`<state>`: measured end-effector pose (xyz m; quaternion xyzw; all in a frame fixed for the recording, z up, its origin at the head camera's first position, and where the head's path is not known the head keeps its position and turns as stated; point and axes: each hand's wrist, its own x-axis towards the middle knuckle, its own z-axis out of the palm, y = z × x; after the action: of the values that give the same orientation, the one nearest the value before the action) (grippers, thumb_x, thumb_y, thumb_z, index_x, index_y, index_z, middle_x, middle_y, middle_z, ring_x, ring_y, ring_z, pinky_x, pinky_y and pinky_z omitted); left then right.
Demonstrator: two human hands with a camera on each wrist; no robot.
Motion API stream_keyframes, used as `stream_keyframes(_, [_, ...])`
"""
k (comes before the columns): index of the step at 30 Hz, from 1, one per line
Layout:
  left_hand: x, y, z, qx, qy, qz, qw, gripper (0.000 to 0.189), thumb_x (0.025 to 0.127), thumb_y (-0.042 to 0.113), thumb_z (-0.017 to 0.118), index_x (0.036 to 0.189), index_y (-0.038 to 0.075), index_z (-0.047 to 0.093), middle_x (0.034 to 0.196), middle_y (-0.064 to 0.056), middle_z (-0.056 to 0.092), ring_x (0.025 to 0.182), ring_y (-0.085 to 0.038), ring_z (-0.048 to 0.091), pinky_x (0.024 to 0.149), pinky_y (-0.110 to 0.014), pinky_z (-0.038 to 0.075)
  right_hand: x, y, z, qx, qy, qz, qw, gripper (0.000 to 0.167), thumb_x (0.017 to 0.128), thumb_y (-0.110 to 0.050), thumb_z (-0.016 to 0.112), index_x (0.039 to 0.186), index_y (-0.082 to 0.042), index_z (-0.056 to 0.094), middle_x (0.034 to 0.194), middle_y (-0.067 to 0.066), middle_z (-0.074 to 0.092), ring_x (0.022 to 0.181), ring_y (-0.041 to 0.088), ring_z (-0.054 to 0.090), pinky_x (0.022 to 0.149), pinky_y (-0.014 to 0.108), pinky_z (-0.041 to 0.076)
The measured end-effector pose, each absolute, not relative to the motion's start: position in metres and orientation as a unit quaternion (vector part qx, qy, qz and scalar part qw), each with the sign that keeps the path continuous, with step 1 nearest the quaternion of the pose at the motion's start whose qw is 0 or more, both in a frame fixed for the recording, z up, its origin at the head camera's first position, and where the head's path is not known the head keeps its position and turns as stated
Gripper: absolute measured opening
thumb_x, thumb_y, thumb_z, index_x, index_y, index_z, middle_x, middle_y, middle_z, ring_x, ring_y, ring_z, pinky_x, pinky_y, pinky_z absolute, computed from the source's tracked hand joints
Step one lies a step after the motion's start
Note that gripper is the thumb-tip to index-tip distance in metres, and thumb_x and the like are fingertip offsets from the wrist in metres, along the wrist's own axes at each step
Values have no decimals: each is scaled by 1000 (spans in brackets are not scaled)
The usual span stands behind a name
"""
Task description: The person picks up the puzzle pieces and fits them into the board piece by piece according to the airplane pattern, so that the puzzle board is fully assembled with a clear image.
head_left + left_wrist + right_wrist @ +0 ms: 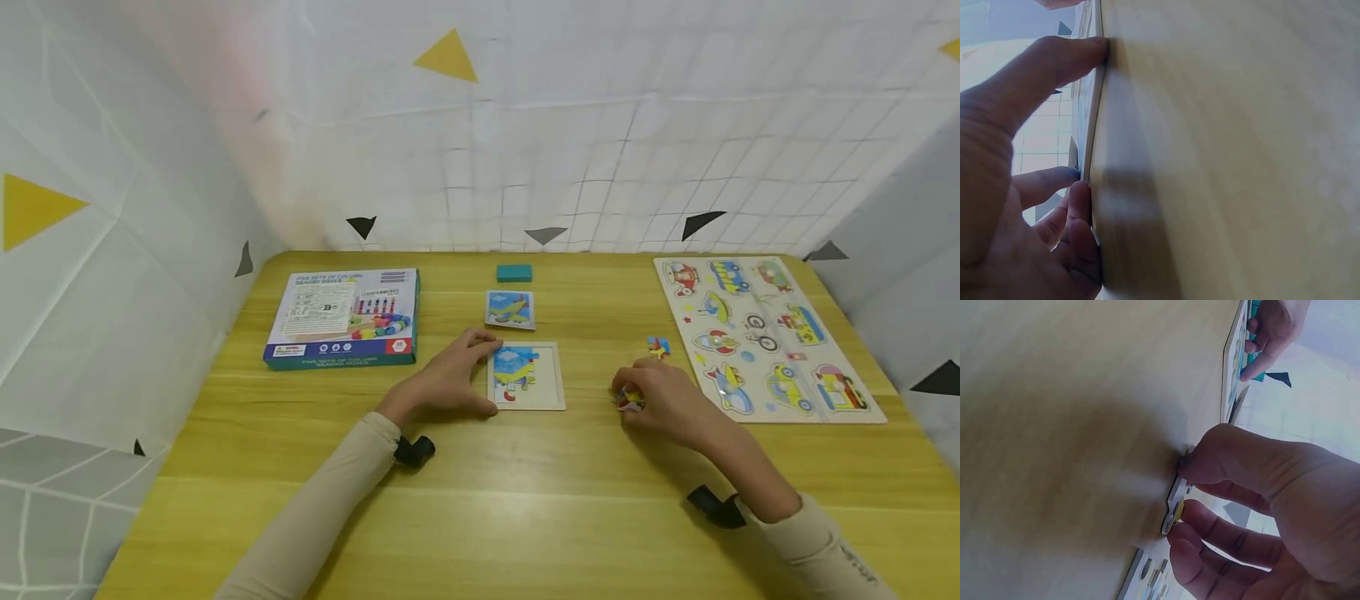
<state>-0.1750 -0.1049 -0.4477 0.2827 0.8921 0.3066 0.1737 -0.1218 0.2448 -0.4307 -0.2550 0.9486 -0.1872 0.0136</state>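
Observation:
A small square jigsaw board [551,379] lies on the table, partly filled with pieces that show blue sky and a yellow plane. My left hand [448,379] holds its left side, thumb at the near corner and fingers at the far one. To the right, my right hand [663,402] pinches a jigsaw piece [1175,499] low over the tabletop, thumb on one edge and fingers on the other; the hand partly hides it. Just beyond that hand lies a loose blue, red and yellow piece [658,347].
Behind the board lie a plane picture card [510,309] and a small teal block [514,273]. A bead-toy box [342,317] sits at the back left. On the right is a large wooden vehicle puzzle [765,337], close to my right hand. White patterned cloth [555,150] hangs behind the table.

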Motion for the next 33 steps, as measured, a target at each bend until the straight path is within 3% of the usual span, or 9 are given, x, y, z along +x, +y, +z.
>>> stream_keyframes(33, [-178,-103,-450,283,894,303,169,104,70,42,90,156,16,37,152,3,30,133,-17,37,112,-38,32,-125,230,-419,-290,942,-168,-14,26,70,-7,82,95,-8,73,85,2,60,71,14,52,63,34,46])
